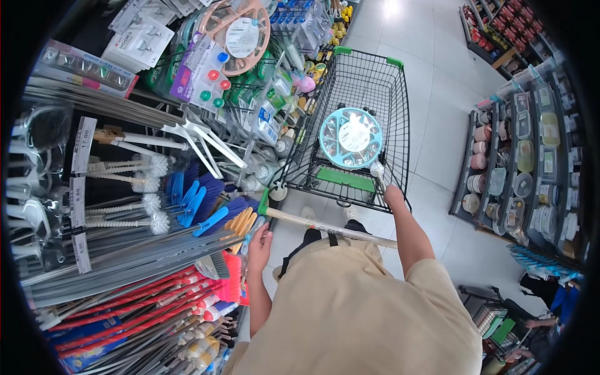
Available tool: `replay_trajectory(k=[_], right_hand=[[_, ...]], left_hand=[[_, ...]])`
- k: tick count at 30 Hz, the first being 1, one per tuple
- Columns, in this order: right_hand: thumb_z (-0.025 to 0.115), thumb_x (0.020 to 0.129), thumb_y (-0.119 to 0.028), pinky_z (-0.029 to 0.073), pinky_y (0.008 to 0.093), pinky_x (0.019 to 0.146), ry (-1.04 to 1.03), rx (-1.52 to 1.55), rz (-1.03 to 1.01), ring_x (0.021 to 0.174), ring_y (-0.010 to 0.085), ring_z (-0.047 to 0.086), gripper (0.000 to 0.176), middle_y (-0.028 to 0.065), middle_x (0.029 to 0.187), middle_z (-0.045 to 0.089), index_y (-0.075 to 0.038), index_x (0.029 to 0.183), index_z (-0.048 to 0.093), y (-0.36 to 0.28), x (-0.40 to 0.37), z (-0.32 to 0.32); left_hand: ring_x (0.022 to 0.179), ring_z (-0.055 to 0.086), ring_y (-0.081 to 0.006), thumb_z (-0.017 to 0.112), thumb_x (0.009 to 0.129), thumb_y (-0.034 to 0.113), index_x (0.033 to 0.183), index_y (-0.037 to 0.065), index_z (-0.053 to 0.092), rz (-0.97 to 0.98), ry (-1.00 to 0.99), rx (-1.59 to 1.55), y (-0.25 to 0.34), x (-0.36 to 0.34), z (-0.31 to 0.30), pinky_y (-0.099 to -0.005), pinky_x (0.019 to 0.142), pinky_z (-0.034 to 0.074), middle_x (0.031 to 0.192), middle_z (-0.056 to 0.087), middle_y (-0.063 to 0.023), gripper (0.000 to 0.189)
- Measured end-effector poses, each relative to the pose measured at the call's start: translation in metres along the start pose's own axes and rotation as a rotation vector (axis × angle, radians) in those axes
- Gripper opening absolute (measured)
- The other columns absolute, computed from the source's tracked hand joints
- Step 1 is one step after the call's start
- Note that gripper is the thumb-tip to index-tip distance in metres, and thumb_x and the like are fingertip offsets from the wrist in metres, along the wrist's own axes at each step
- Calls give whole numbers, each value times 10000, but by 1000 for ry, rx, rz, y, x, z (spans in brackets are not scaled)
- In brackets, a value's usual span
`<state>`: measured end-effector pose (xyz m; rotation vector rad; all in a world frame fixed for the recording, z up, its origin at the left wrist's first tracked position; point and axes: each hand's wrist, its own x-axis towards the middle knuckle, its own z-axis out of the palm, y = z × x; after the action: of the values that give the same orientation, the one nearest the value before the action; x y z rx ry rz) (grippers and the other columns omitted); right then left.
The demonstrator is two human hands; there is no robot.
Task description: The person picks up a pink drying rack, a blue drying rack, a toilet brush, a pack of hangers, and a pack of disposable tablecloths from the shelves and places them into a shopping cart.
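In the head view, we clamp the fingers of our right hand [394, 197] around one white brush [377, 169] with a rounded, bristly head, inside one black wire cart [369, 74] and just beside one round, blue-rimmed plastic case [351, 138]. Our left hand [259, 248] is near the smooth bar [331, 229], but we cannot tell whether its fingers grip anything. Beside us hang four fluffy white brush heads [160, 222] and three rectangular price tags [77, 201].

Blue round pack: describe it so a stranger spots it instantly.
Find the black wire shopping cart with green corners. Inside, near the person's right hand, lies the round pack. Its light-blue rim sets it apart from the similar peach case outside the cart.
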<state>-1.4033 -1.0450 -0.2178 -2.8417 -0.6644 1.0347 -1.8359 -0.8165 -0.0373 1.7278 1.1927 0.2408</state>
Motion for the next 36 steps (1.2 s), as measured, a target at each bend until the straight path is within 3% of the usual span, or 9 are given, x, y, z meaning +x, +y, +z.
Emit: replay_trajectory(k=[6, 9, 13, 20, 22, 26, 27, 29, 36], right_hand=[[526, 924, -104, 548, 501, 871, -17, -26, 41, 1016, 414, 681, 216, 242, 1062, 698, -8, 1056, 665, -2, 2, -7], [550, 883, -75, 539, 486, 896, 125, 165, 103, 1029, 405, 671, 305, 239, 1110, 691, -63, 1155, 688, -19, -19, -34], [535, 897, -89, 537, 480, 886, 288, 304, 83, 1008, 392, 679, 278, 219, 1076, 705, -43, 1120, 693, -20, -21, -32], [545, 930, -99, 542, 444, 815, 487, 647, -185, 914, 407, 689, 232, 238, 974, 705, -13, 1082, 697, -58, -64, -47], [565, 928, -96, 545, 432, 796, 429, 722, -264, 901, 394, 697, 209, 234, 961, 705, -10, 1064, 699, -79, -80, -45], [563, 940, -111, 542, 438, 768, 329, 654, -451, 882, 394, 693, 201, 216, 931, 711, -29, 1064, 698, -110, -104, -15], [549, 949, -123, 538, 430, 766, 327, 569, -462, 866, 367, 701, 212, 205, 921, 714, -29, 1069, 697, -116, -109, -9], [536, 958, -143, 533, 425, 760, 312, 487, -451, 840, 340, 709, 225, 191, 897, 716, -30, 1066, 698, -121, -116, -8], [552, 963, -143, 540, 354, 741, 175, 519, -457, 806, 257, 719, 225, 157, 862, 730, -12, 1075, 698, -109, -98, -16]], left_hand=[[1109, 640, -224, 602, 998, 176, 1360, 26, 569, 16, -6, -25, 0, 2, 1, -329, 928, 514, 1276, 644, -155, 393], [1116, 637, -225, 594, 1003, 182, 1363, 27, 566, 42, -3, -10, 0, 4, -1, -329, 929, 509, 1286, 641, -154, 394], [1131, 629, -223, 584, 1008, 188, 1365, 26, 564, 22, -18, -15, 6, 8, -4, -327, 927, 504, 1299, 634, -151, 393], [1195, 595, -230, 575, 1004, 174, 1367, 39, 565, 102, 48, -22, 22, 28, -2, -309, 939, 491, 1361, 592, -152, 388], [1230, 578, -236, 575, 1002, 168, 1366, 43, 566, 146, 112, -53, 24, 36, -2, -306, 952, 484, 1388, 573, -162, 385], [1404, 428, -332, 592, 983, 190, 1338, 44, 583, 232, 19, 69, 26, 51, 3, -386, 1107, 390, 1444, 518, -193, 384], [1404, 428, -332, 592, 983, 190, 1338, 44, 583, 228, 77, 66, 20, 55, 6, -386, 1107, 390, 1444, 518, -193, 384], [1437, 385, -321, 621, 975, 243, 1336, 85, 593, 238, -119, 251, 6, 60, 11, -398, 1128, 374, 1459, 517, -162, 394], [1404, 424, -346, 613, 982, 300, 1373, 124, 575, 167, -137, 93, 18, 54, 0, -408, 1127, 370, 1441, 535, -159, 430]])
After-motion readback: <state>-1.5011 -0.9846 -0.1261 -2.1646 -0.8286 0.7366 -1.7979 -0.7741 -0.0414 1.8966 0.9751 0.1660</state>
